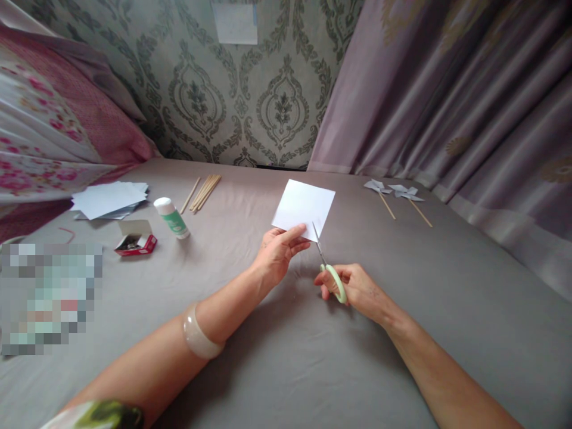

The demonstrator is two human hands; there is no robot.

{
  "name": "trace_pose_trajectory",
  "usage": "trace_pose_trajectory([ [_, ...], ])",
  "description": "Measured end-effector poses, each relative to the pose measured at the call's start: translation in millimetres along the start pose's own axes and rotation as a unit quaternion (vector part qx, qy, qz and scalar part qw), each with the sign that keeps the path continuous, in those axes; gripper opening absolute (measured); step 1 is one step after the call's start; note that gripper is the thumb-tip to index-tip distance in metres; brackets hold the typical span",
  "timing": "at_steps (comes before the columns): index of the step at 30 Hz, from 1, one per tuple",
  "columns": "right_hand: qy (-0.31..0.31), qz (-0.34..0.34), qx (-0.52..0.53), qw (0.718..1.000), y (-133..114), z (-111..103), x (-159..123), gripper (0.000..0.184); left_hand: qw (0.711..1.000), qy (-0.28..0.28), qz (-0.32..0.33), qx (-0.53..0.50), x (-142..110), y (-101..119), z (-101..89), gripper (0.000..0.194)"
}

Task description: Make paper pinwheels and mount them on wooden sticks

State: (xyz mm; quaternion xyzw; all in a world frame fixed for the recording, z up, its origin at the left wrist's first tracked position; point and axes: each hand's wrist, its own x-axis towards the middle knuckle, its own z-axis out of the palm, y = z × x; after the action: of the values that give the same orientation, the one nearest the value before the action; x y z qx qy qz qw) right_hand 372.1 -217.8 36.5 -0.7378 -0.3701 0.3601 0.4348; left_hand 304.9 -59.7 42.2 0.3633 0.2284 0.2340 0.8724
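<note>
My left hand (286, 247) pinches the lower edge of a white square sheet of paper (304, 205), thumb on top and fingers beneath. The sheet is held up above the grey cloth. In my right hand (346, 286) is a pair of scissors (337, 283) with pale green handles. Its blades point up and away from me and meet the lower right part of the paper, one blade lying over the sheet. Whether the paper is cut there I cannot tell.
On the left lie a stack of white paper (109, 199), a red box (134, 241) of small metal pieces, a glue stick (172, 218) and several wooden sticks (206, 192). Two paper pinwheels (379, 189) on sticks lie at the right. A patterned wall (241, 107) stands behind.
</note>
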Motion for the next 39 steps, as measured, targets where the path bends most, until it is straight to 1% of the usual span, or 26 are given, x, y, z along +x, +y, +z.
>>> trace_pose_trajectory([
  [8, 0.006, 0.009, 0.002, 1.0, 0.1, 0.6, 0.4, 0.057, 1.0, 0.005, 0.005, -0.002, -0.3, 0.1, 0.1, 0.008],
  [20, 0.015, 0.026, -0.003, 1.0, -4.5, 0.9, 0.4, 0.059, 1.0, 0.007, 0.001, -0.01, -0.5, 0.1, 0.4, 0.01],
  [27, 0.035, 0.027, 0.013, 0.999, 0.9, 2.8, 2.3, 0.054, 1.0, 0.002, 0.002, -0.009, 0.8, 0.5, -0.4, 0.009],
  [35, 0.05, 0.021, -0.009, 0.998, 5.5, 2.9, 3.4, 0.049, 1.0, 0.001, 0.004, -0.008, 0.7, 0.5, -2.3, 0.013],
  [39, 0.057, 0.028, -0.02, 0.998, 6.6, 3.4, 4.4, 0.051, 1.0, 0.003, 0.003, -0.005, 0.1, 1.7, -1.9, 0.014],
])
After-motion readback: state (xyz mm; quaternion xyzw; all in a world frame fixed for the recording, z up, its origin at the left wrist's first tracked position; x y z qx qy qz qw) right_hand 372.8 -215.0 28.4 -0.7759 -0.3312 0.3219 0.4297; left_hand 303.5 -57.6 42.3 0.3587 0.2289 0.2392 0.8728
